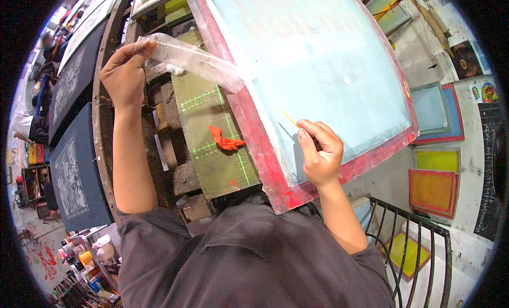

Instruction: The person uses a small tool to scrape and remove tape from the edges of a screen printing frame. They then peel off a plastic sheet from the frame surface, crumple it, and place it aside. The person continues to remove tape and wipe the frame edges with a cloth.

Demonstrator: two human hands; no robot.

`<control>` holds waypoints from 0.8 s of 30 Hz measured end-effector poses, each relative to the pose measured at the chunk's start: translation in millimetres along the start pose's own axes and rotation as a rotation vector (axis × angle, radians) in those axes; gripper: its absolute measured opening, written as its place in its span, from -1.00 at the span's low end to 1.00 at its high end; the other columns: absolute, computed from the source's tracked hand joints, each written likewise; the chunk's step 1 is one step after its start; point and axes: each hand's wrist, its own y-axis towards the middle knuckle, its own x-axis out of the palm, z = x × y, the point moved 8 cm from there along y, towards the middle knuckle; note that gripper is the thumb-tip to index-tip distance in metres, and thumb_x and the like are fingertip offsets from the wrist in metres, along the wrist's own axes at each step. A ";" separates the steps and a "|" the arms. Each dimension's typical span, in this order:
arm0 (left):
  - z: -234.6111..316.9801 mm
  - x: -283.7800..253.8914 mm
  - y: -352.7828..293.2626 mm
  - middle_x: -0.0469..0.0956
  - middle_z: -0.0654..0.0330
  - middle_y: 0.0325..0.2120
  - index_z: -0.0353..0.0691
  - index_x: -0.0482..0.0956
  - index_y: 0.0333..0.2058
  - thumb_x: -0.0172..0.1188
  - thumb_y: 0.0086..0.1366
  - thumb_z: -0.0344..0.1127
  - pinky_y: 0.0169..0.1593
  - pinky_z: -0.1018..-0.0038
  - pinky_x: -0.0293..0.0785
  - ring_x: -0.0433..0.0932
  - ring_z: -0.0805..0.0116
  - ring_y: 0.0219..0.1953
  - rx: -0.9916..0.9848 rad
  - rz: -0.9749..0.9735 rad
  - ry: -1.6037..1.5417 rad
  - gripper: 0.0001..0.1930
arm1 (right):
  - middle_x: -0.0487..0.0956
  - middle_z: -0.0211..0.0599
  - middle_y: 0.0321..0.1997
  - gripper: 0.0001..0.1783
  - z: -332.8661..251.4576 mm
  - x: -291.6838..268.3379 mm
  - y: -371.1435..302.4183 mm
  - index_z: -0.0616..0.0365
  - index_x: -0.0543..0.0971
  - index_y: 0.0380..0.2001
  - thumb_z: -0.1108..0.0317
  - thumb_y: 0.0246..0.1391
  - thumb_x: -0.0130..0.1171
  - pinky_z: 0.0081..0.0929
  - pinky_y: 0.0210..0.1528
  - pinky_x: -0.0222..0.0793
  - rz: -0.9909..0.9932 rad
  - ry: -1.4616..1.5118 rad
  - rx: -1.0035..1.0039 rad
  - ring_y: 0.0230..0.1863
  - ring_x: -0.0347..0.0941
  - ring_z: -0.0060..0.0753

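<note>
My left hand [124,75] is closed, pinching one end of a wide translucent strip of tape [193,60]. The strip stretches rightward to the red-edged border [245,109] of a large screen-printing frame, and its other end lies against that border. Between finger and thumb, my right hand [322,155] grips a thin yellow stick-like tool [288,117] over the pale blue mesh [328,104]. Most of the tool is hidden in the fingers, so its exact kind is unclear. Faint lettering shapes show in the mesh.
Below the frame's left side is an olive board [204,109] with green ruled marks and a crumpled orange-red scrap [227,140]. Dark printed fabrics [77,173] lie along the left. A black metal railing [419,223] stands at lower right, with more screens [432,194] against the wall.
</note>
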 end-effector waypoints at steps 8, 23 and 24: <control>-4.1 -23.2 10.3 0.59 0.23 -0.50 -0.34 0.62 -0.47 0.30 -0.04 -0.58 -0.27 0.65 0.43 0.52 0.53 -0.44 0.040 0.126 -0.069 -0.89 | 0.41 -0.41 -0.64 -0.86 0.1 0.8 -1.3 0.31 0.57 -0.39 0.59 -0.10 0.11 -0.72 -0.62 0.07 -0.004 -0.005 -0.007 -0.64 0.21 -0.70; -24.7 -14.4 34.7 0.57 0.11 -0.35 -0.45 0.52 -0.24 0.30 0.02 -0.42 -0.21 0.59 0.43 0.53 0.46 -0.33 -0.080 0.104 0.244 -0.69 | 0.36 -0.45 -0.63 -0.86 -10.5 5.6 -5.0 0.34 0.56 -0.37 0.61 -0.07 0.09 -0.71 -0.62 0.02 -0.037 0.017 -0.049 -0.63 0.16 -0.73; -25.7 -6.8 39.0 0.57 0.09 -0.34 -0.47 0.51 -0.21 0.30 0.04 -0.36 -0.20 0.57 0.43 0.53 0.45 -0.31 -0.153 0.069 0.354 -0.64 | 0.39 -0.41 -0.62 -0.86 -10.6 4.0 -4.2 0.33 0.56 -0.37 0.60 -0.07 0.09 -0.71 -0.61 0.07 -0.033 0.000 -0.041 -0.63 0.19 -0.71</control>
